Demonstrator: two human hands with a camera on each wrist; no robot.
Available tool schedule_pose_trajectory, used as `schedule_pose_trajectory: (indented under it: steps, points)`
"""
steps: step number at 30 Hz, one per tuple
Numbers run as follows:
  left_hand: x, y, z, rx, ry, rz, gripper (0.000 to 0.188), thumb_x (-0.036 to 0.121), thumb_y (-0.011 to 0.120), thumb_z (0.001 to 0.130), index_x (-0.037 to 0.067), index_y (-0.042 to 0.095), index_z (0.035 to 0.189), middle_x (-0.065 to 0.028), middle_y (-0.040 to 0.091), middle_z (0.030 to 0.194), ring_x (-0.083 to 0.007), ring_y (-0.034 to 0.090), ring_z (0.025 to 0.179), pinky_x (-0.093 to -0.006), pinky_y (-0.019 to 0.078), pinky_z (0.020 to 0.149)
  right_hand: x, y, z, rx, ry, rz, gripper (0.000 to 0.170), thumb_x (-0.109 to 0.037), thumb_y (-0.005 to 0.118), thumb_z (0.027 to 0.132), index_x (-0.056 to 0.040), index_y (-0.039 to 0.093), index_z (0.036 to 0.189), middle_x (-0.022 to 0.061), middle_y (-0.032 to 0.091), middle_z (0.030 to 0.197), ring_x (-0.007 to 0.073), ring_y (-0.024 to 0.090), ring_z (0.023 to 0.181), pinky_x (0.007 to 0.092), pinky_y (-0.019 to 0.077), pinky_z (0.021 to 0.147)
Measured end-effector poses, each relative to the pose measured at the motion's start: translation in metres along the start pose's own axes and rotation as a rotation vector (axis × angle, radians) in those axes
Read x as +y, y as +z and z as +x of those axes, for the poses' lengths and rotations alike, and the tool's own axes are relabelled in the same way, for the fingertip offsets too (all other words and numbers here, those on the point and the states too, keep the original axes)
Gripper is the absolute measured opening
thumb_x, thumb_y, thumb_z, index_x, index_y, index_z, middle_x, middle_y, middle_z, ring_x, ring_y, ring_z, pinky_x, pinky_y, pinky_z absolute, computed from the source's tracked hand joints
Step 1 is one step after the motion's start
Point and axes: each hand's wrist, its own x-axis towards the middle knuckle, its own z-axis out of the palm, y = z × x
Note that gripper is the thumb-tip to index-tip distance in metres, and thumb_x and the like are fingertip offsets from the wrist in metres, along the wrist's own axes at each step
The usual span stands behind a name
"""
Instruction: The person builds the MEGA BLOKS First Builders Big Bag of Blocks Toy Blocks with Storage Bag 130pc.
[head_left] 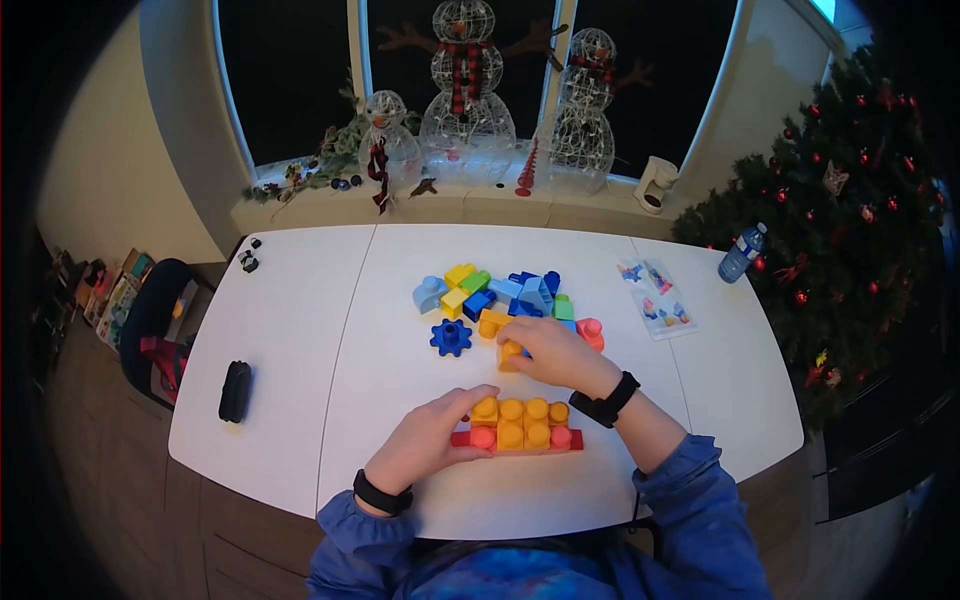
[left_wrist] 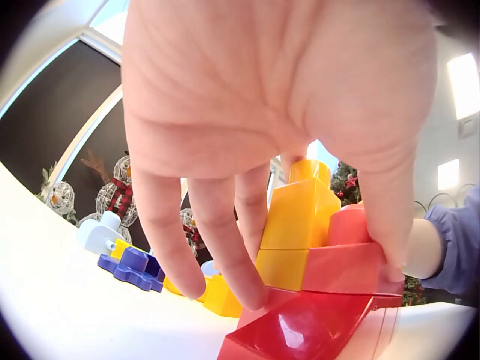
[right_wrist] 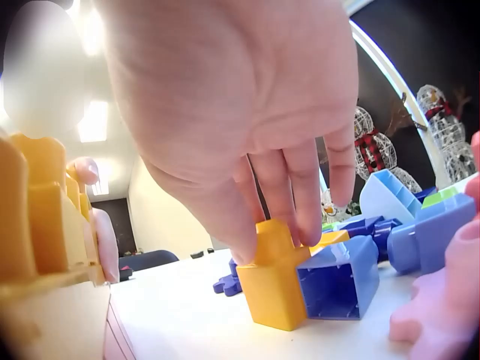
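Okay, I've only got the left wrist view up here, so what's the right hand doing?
Observer: The right hand pinches an orange block near its top.
Operator: Anything right beside that block?
Observer: Yes, a hollow blue block on its side, its open face toward the right wrist camera.
Operator: Any printed thing on the table?
Observer: A picture sheet lies to the person's right of the loose block pile, on the white tabletop.
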Motion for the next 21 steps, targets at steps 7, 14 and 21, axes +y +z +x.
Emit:
schedule_pose_trajectory:
  steps: [7, 14, 21]
  points:
    - [0.001, 0.0, 0.0, 0.014, -0.024, 0.015, 0.079, 0.025, 0.092, 0.078, 0.009, 0.053, 0.145, -0.0165, 0.066, 0.13, -0.0349, 0.07, 0.105, -0.0388, 0.0579, 0.093, -0.032, -0.068, -0.064, 0.112, 0.067, 0.252, 0.036, -0.013, 0.078, 0.087, -0.0064, 0.065, 0.121, 0.0123, 0.072, 0.111, 0.0305, 0.071, 0.105, 0.0391, 0.0562, 0.092]
    - [-0.008, 0.005, -0.001, 0.023, -0.071, 0.017, 0.075, 0.028, 0.093, 0.076, 0.005, 0.056, 0.137, -0.0174, 0.069, 0.122, -0.0351, 0.07, 0.104, -0.0385, 0.0576, 0.092, -0.039, -0.059, -0.097, 0.038, 0.069, 0.284, 0.037, -0.01, 0.083, 0.084, -0.0067, 0.07, 0.119, 0.0103, 0.075, 0.109, 0.0273, 0.073, 0.1, 0.0367, 0.0583, 0.088]
    - [-0.007, 0.003, 0.0, 0.016, -0.062, -0.007, 0.072, 0.027, 0.093, 0.077, 0.004, 0.057, 0.135, -0.0171, 0.069, 0.12, -0.0352, 0.07, 0.104, -0.0383, 0.0574, 0.093, -0.034, -0.039, -0.107, 0.137, 0.03, 0.299, 0.026, -0.011, 0.083, 0.086, -0.0035, 0.073, 0.108, 0.0117, 0.074, 0.106, 0.0322, 0.071, 0.098, 0.0374, 0.0571, 0.086]
